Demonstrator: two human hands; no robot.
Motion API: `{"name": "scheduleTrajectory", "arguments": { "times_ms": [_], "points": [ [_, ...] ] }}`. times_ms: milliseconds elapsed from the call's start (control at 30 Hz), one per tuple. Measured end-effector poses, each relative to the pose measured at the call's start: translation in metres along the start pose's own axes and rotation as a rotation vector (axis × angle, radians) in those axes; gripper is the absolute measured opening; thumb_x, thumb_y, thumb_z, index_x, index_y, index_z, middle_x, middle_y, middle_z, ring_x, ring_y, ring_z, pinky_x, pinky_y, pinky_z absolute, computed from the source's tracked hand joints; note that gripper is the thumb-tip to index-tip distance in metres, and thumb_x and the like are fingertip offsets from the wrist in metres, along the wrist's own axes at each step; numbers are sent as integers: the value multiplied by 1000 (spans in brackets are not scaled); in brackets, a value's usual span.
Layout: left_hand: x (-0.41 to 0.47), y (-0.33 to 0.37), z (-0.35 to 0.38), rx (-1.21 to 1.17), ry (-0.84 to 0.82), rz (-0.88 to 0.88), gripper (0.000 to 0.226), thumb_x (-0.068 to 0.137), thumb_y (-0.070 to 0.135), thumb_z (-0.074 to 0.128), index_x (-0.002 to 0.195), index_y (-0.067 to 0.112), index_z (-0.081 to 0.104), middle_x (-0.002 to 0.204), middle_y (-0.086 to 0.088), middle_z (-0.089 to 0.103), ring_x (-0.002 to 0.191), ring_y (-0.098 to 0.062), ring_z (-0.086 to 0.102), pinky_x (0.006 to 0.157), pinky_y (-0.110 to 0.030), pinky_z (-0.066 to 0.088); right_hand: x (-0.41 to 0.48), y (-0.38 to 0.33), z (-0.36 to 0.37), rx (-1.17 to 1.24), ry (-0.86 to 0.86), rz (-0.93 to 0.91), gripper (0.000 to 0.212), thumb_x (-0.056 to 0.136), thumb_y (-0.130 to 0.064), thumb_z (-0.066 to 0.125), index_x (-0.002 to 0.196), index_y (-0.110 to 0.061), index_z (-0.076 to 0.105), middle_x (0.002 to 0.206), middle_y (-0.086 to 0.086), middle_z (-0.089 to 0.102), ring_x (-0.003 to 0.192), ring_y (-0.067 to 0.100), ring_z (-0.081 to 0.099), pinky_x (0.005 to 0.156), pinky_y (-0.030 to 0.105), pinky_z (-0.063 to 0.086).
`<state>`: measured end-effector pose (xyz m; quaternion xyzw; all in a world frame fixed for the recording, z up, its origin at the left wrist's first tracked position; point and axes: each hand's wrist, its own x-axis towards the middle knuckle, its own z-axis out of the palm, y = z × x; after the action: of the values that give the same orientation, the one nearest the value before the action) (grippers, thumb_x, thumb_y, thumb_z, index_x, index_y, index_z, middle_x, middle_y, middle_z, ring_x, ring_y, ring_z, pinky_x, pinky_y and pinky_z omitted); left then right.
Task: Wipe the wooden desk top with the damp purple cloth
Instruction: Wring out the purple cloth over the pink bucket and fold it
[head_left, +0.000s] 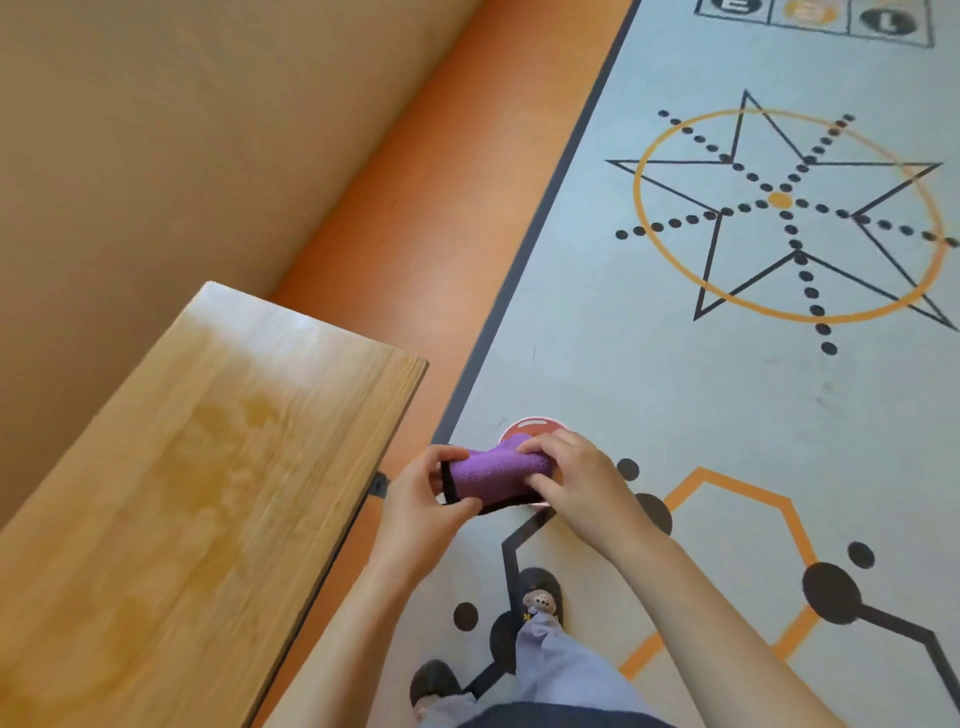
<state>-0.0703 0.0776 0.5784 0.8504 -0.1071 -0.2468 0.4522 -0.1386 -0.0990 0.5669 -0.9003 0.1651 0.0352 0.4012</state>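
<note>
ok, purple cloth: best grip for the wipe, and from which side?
Likely the thick middle of the purple cloth, from above, palm down. It's folded into a short wad, with the left hand pinching the black-trimmed end and the right hand on the other, so a top grip leaves the underside free for the wooden desk top.

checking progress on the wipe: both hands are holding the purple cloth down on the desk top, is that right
Not quite. The left hand and the right hand do both hold the cloth, but it is not on the desk. The head view shows it held up beside the desk's right edge, over the floor.
</note>
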Motion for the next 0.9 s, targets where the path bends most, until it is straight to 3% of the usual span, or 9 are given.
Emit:
{"name": "scheduleTrajectory", "arguments": {
  "times_ms": [100, 233, 333, 467, 533, 600, 700, 767, 900],
  "points": [
    [-17, -2, -18, -26, -6, 18, 46, 65, 6, 75, 99, 35, 64, 103, 13, 66, 93, -10, 63, 80, -27, 53, -7, -20, -1, -60, -33, -75, 25, 87, -16, 58, 112, -20, 63, 111, -2, 60, 106, 13, 50, 94, 23, 39],
    [-35, 3, -30, 185, 90, 80, 23, 84, 8, 66, 97, 27, 63, 93, 14, 53, 88, -3, 51, 71, -10, 36, -15, -37, 2, -126, -41, -154, 14, 87, -25, 58, 100, -22, 64, 101, -8, 49, 100, 8, 44, 90, 26, 43],
    [-42, 1, -39, 195, 75, 29, 5, 89, 21, 65, 93, 25, 64, 102, 9, 45, 98, -7, 45, 74, -13, 34, -17, -48, -5, 64, -100, -66, 6, 80, -28, 57, 82, -24, 61, 93, -12, 52, 94, 9, 51, 85, 33, 48],
    [-51, -1, -45, -316, -66, -127, 17, 93, 25, 60, 104, 19, 72, 109, -3, 68, 102, -19, 64, 86, -29, 52, -15, -59, -10, 351, -172, 146, 28, 70, -45, 53, 79, -20, 61, 75, 5, 63, 74, 19, 58, 78, 49, 50],
    [-54, 2, -44, -579, -57, -203, 19, 94, 22, 58, 104, 15, 73, 100, -9, 73, 95, -22, 68, 84, -32, 53, -18, -64, -6, 534, -167, 205, 23, 76, -39, 58, 88, -21, 68, 80, 4, 69, 78, 19, 62, 81, 46, 51],
    [-57, 3, -41, -648, -3, -268, 18, 94, 22, 59, 102, 14, 72, 92, -7, 74, 85, -19, 70, 73, -29, 54, -20, -67, -3, 640, -165, 240, 14, 87, -26, 61, 96, -19, 69, 84, 5, 71, 81, 18, 65, 80, 41, 53],
    [-59, -1, -38, -596, 44, -270, 16, 92, 23, 63, 103, 13, 69, 91, -8, 73, 80, -19, 71, 66, -28, 55, -22, -71, 0, 720, -180, 258, 16, 87, -17, 66, 101, -10, 66, 91, 10, 73, 84, 22, 69, 75, 40, 57],
    [-60, -3, -38, -545, 100, -228, 15, 88, 21, 68, 101, 13, 68, 91, -10, 72, 82, -22, 71, 64, -27, 55, -22, -72, 5, 717, -181, 257, 23, 82, -19, 72, 101, -8, 65, 92, 9, 74, 88, 24, 71, 81, 44, 58],
    [-62, -2, -37, -367, 249, -136, 13, 83, 18, 74, 92, 14, 66, 84, -4, 70, 80, -15, 68, 58, -15, 49, -21, -73, 21, 545, -191, 241, 36, 71, -38, 78, 96, -16, 65, 89, 4, 71, 85, 19, 69, 81, 38, 58]
  ]
}}
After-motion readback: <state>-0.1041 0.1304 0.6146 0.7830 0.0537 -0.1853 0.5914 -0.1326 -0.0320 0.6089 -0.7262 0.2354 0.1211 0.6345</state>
